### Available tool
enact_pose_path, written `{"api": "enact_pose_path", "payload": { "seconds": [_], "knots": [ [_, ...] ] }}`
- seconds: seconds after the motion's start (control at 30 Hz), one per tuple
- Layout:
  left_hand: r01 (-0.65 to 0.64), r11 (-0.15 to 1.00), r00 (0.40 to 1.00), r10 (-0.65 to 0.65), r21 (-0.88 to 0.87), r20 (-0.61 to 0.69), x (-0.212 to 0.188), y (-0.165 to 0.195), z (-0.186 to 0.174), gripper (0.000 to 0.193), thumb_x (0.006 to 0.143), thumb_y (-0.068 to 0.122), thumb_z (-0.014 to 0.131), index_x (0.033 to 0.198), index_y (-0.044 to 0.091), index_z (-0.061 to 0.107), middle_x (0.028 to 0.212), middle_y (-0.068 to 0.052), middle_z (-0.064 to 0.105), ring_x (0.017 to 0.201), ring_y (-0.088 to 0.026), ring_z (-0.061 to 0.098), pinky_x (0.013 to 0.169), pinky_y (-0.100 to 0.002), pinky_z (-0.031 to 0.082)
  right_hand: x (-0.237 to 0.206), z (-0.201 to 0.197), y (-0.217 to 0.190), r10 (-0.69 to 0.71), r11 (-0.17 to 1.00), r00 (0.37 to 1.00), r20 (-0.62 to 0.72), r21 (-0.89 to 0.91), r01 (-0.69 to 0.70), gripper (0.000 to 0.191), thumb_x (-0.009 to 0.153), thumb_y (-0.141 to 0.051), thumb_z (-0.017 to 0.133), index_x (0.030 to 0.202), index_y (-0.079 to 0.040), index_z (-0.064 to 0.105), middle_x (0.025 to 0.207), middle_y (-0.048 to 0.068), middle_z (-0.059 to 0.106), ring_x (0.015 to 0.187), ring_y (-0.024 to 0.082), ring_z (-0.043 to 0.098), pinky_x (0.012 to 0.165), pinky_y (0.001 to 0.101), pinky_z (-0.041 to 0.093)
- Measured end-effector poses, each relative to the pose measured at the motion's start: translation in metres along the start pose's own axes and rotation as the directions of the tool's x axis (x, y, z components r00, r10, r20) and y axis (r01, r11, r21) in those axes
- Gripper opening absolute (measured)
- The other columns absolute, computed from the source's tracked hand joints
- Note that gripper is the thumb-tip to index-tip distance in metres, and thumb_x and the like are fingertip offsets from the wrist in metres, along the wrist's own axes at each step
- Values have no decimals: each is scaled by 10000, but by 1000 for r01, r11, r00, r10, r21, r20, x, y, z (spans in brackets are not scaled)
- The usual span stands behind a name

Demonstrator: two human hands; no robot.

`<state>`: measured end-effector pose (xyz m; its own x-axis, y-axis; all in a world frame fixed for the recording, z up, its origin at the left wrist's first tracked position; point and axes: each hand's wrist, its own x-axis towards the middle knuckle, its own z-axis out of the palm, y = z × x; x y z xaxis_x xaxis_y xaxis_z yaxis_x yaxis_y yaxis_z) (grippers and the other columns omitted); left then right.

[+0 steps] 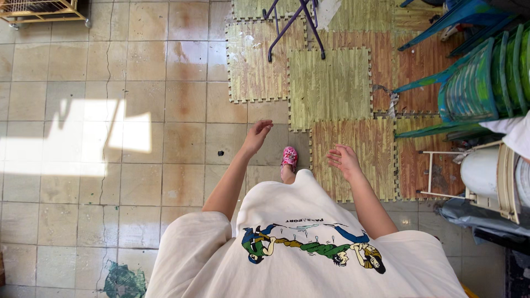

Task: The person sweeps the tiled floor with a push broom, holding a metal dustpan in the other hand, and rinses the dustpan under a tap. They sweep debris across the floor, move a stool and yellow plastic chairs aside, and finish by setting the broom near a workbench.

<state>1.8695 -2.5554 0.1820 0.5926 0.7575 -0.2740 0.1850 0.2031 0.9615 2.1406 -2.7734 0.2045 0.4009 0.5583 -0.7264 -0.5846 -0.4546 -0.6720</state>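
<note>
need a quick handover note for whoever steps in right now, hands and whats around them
Left hand: open, empty, held over the tiled floor.
Right hand: open, empty, held over the foam mats.
A foot in a pink shoe stands between the hands at the mat edge.
Stacked green chairs and a white bucket are to the right.
Nothing is held or touched by either hand.

sunlight's falling in a bright patch point(83, 135) on the cracked beige tile floor point(165, 66), foam puzzle mats point(331, 83) covering one corner, green chairs point(486, 77) sitting stacked beside them
</note>
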Motion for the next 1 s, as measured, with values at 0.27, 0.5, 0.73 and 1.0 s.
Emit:
{"api": "enact_pose_path", "payload": {
  "seconds": [0.27,0.5,0.73,1.0],
  "knots": [
    [73,996,993,-78,-59,-88,151,55,-4,374,1025,232,582,1366,80,601,1271,-58,721,1127,-140,638,869,-284,492,123,37,-174,-16,999,1000,21,-30,16,292,1036,-264,546,1279,-103,525,1122,117,662,1005,275,701,841,453,595],
    [26,998,986,-34,-51,-161,257,85,-11,444,993,249,654,1392,78,561,1309,-90,686,1175,-197,651,976,-333,525,232,113,-295,4,999,995,102,47,-9,352,1008,-248,594,1310,-106,482,1121,98,648,1024,272,677,873,490,585],
    [266,941,935,-304,-209,-180,396,140,-43,682,879,342,735,1449,128,428,1444,-105,537,1276,-241,563,918,-453,564,330,183,-398,43,998,999,-17,51,-42,533,917,-298,679,1377,-154,452,1203,103,533,1058,288,595,897,528,571],
    [199,979,943,-200,-33,-266,541,166,-48,975,856,484,794,1547,-24,331,1538,-232,442,1442,-337,432,1173,-429,369,445,210,-477,49,990,998,-48,-131,-55,812,897,-427,725,1549,-143,334,1558,170,387,1408,326,435,1082,561,456]
  ]
}}
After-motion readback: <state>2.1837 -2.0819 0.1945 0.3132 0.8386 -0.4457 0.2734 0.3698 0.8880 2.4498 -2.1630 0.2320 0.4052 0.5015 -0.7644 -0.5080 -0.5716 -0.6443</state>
